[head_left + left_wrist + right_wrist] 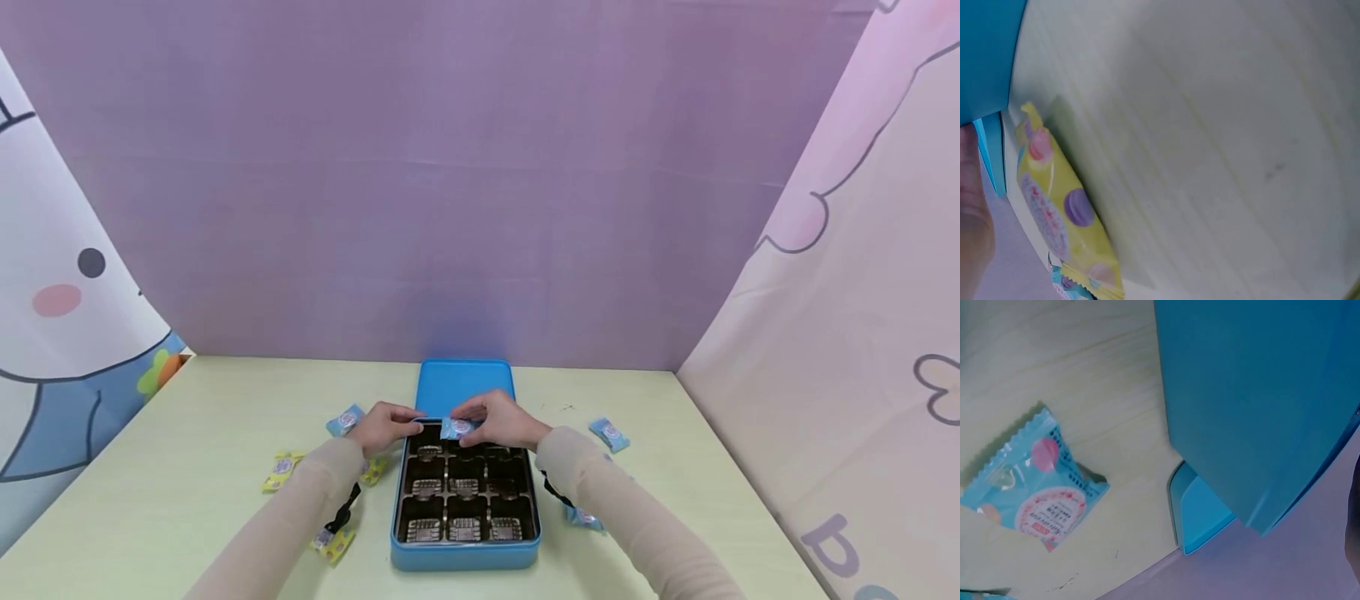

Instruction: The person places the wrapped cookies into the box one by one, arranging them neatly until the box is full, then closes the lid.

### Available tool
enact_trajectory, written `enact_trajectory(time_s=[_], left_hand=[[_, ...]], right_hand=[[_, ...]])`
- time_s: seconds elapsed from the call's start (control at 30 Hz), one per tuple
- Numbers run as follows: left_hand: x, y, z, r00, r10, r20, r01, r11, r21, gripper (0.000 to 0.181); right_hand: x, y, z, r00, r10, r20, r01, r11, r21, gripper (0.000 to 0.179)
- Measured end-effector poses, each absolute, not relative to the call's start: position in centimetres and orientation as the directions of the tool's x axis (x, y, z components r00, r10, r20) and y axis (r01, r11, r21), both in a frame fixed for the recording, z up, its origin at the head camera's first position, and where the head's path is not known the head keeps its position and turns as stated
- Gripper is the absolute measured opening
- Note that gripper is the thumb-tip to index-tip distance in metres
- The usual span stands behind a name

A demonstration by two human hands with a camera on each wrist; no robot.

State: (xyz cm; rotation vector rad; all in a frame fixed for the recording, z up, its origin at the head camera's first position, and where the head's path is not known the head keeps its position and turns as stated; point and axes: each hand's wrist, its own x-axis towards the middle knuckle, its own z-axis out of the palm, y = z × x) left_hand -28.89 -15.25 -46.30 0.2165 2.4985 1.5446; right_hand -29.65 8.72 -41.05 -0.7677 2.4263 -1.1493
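A blue tin (465, 557) with a dark brown compartment tray (465, 528) inside stands in the middle of the table. My right hand (504, 421) pinches a small blue candy packet (456, 428) between thumb and fingers over the tray's back row. My left hand (381, 428) grips the tin's rim at the back left corner, its thumb on the inner side. In the left wrist view, part of a finger (971, 206) shows at the tin's corner. The front and middle compartments hold no packets; the back row is partly hidden by my hands.
A blue lid (463, 383) lies behind the tin. Several yellow packets (282, 471) and a blue packet (345, 420) are on the left; other blue packets (610, 435) lie on the right. A purple cloth (450, 183) hangs behind the table.
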Motion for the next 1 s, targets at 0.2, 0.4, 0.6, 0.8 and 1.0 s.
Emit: enact_trajectory(time_s=[0.2,0.4,0.6,0.8,1.0], left_hand=[[-28.6,-15.2,-46.2,-0.973,0.215,-0.085,0.022,0.450,0.893,0.029],[-28.5,-15.2,-46.1,-0.972,0.222,-0.070,0.038,0.448,0.893,0.028],[-28.6,-15.2,-45.9,-0.975,0.210,-0.066,0.036,0.448,0.893,0.026],[-28.9,-15.4,-46.1,-0.976,0.208,-0.069,0.032,0.447,0.894,0.025],[-28.8,-15.4,-46.1,-0.977,0.202,-0.075,0.023,0.444,0.896,0.025]], right_hand=[[-29.4,7.8,-41.2,-0.788,-0.610,-0.084,-0.325,0.528,-0.785,0.040],[-29.5,7.2,-41.6,-0.787,-0.610,-0.089,-0.346,0.556,-0.755,0.040],[-29.7,6.7,-42.0,-0.785,-0.612,-0.098,-0.340,0.558,-0.757,0.041],[-29.8,6.3,-42.2,-0.779,-0.619,-0.100,-0.345,0.556,-0.756,0.041],[-29.8,5.9,-42.3,-0.771,-0.626,-0.112,-0.345,0.560,-0.753,0.044]])
